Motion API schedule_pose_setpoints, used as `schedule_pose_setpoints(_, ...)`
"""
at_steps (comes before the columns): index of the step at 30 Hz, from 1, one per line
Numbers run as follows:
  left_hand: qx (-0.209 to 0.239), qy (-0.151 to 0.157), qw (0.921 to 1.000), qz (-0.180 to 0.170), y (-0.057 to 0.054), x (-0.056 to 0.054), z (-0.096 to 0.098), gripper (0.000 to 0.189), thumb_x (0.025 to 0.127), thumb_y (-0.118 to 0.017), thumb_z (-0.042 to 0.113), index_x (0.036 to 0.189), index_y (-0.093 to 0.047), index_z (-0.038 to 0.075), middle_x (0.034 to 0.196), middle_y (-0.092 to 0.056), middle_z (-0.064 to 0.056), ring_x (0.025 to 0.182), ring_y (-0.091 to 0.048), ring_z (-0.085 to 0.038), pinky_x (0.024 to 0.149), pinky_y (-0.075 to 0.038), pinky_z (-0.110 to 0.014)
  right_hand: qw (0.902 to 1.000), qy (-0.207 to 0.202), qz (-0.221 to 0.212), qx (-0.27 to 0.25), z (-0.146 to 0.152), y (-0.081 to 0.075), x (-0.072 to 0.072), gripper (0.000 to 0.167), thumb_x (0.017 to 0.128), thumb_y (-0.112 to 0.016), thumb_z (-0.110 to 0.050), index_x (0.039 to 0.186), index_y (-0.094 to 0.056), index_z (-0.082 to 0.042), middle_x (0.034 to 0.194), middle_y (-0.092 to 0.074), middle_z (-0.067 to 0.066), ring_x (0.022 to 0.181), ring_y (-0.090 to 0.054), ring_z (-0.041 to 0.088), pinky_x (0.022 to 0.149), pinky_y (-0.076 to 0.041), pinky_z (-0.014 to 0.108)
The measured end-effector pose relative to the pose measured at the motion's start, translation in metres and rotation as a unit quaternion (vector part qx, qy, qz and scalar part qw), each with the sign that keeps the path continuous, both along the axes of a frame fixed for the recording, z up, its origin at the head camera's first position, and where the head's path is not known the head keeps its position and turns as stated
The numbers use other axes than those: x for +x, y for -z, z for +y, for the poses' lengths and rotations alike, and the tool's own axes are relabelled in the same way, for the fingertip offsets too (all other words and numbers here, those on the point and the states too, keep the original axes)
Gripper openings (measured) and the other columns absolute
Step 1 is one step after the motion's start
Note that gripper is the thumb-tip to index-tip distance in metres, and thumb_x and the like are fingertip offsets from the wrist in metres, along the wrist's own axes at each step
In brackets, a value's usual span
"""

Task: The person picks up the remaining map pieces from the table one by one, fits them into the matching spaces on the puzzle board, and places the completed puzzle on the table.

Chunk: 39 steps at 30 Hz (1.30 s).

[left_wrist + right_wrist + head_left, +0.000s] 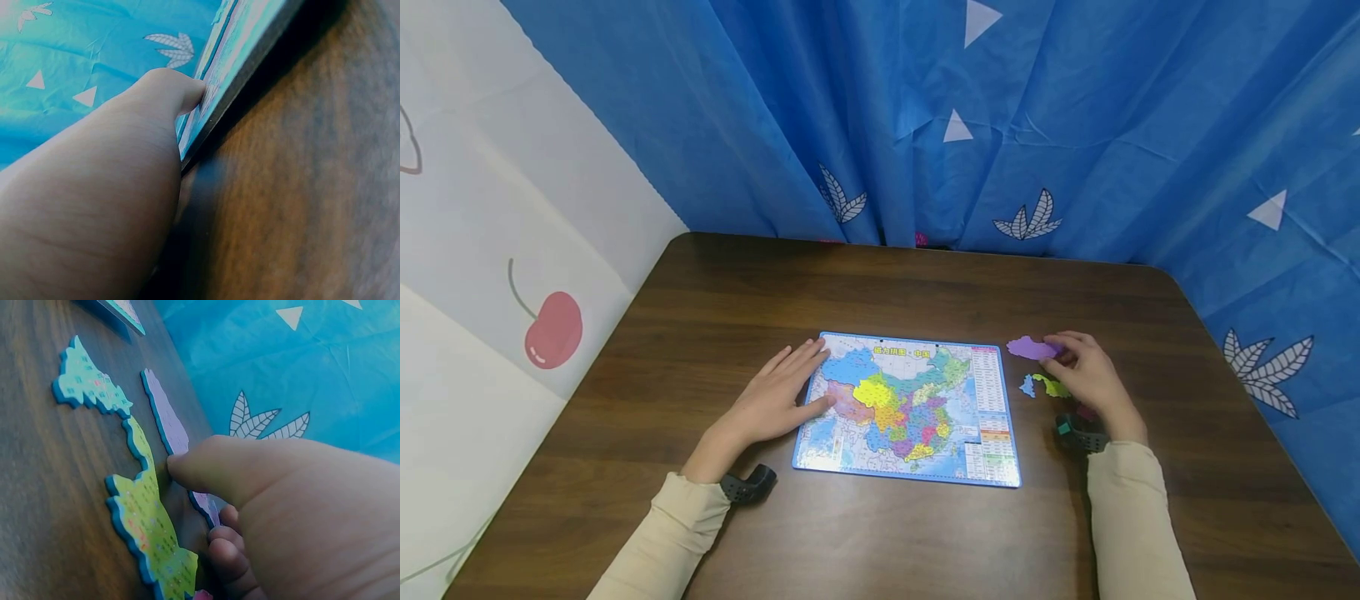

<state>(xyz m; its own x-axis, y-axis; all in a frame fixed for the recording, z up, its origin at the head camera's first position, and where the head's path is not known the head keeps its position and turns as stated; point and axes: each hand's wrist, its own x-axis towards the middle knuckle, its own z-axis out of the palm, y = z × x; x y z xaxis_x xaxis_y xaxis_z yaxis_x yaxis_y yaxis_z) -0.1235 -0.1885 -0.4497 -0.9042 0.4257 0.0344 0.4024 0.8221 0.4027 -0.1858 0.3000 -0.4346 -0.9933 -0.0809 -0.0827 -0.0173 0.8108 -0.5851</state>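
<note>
A magnetic map puzzle board [827, 457] of China lies on the table with many coloured pieces in it; white outlined areas show at its top and lower left. My left hand [771, 404] rests on the board's left edge with fingers spread, its thumb [190, 94] on the surface. Right of the board, my right hand [1093, 379] pinches the right end of a purple puzzle piece [1027, 347] between thumb and fingers. Just below lie a yellow-green puzzle piece [147, 519] and a small light-blue puzzle piece [90, 384]. A dark pink piece [1086, 412] is mostly hidden under the right wrist.
The brown wooden table [895, 533] has rounded far corners. A blue curtain [895, 150] hangs along its far and right sides, and a white cloth [475, 225] with a cherry print hangs at the left. Each wrist wears a black camera band [749, 485].
</note>
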Motion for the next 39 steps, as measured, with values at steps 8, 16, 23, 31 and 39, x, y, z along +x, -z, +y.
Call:
schedule_pose_setpoints(8, 0.0, 0.0, 1.0, 0.005, 0.001, 0.0, 0.0, 0.081, 0.097, -0.058, 0.057, 0.16, -0.039, 0.011, 0.17, -0.027, -0.007, 0.159, -0.02, -0.026, 0.13, -0.014, -0.05, 1.0, 0.009, 0.003, -0.001, 0.0, 0.003, -0.001, 0.046, 0.101, -0.067, -0.033, 0.134, -0.062, -0.001, 0.145, -0.042, 0.029, 0.114, -0.051, 0.042, 0.095, -0.053, 0.059)
schedule_pose_setpoints(16, -0.009, 0.001, 1.0, 0.0, -0.001, -0.001, 0.001, 0.082, 0.097, -0.057, 0.059, 0.16, -0.037, 0.011, 0.171, -0.026, -0.006, 0.16, -0.019, -0.026, 0.13, -0.013, -0.049, 0.9997, 0.018, -0.013, -0.012, 0.0, 0.001, 0.001, 0.054, 0.098, -0.071, -0.041, 0.134, -0.059, -0.003, 0.137, -0.053, 0.027, 0.113, -0.055, 0.042, 0.097, -0.056, 0.058)
schedule_pose_setpoints(23, -0.007, -0.001, 1.0, 0.0, -0.001, 0.001, 0.001, 0.082, 0.097, -0.057, 0.059, 0.161, -0.037, 0.011, 0.171, -0.026, -0.007, 0.159, -0.019, -0.027, 0.13, -0.013, -0.051, 0.9999, 0.016, -0.002, -0.003, 0.0, -0.001, 0.002, 0.048, 0.099, -0.071, -0.035, 0.136, -0.062, -0.007, 0.141, -0.053, 0.026, 0.116, -0.058, 0.045, 0.095, -0.057, 0.059)
schedule_pose_setpoints(31, -0.004, 0.0, 1.0, 0.001, -0.003, 0.001, 0.001, 0.081, 0.097, -0.057, 0.059, 0.16, -0.037, 0.011, 0.17, -0.026, -0.006, 0.159, -0.02, -0.026, 0.13, -0.012, -0.05, 1.0, 0.003, 0.007, -0.002, 0.0, -0.005, 0.003, 0.047, 0.098, -0.072, -0.028, 0.139, -0.062, -0.007, 0.147, -0.05, 0.026, 0.118, -0.059, 0.046, 0.095, -0.057, 0.057)
schedule_pose_setpoints(39, 0.0, -0.001, 1.0, 0.004, -0.002, 0.003, 0.001, 0.081, 0.097, -0.058, 0.057, 0.16, -0.038, 0.011, 0.17, -0.027, -0.007, 0.159, -0.021, -0.026, 0.13, -0.013, -0.051, 0.9998, -0.013, 0.003, 0.015, -0.001, -0.01, 0.004, 0.045, 0.097, -0.072, -0.014, 0.139, -0.061, -0.005, 0.145, -0.051, 0.028, 0.117, -0.06, 0.049, 0.093, -0.058, 0.058)
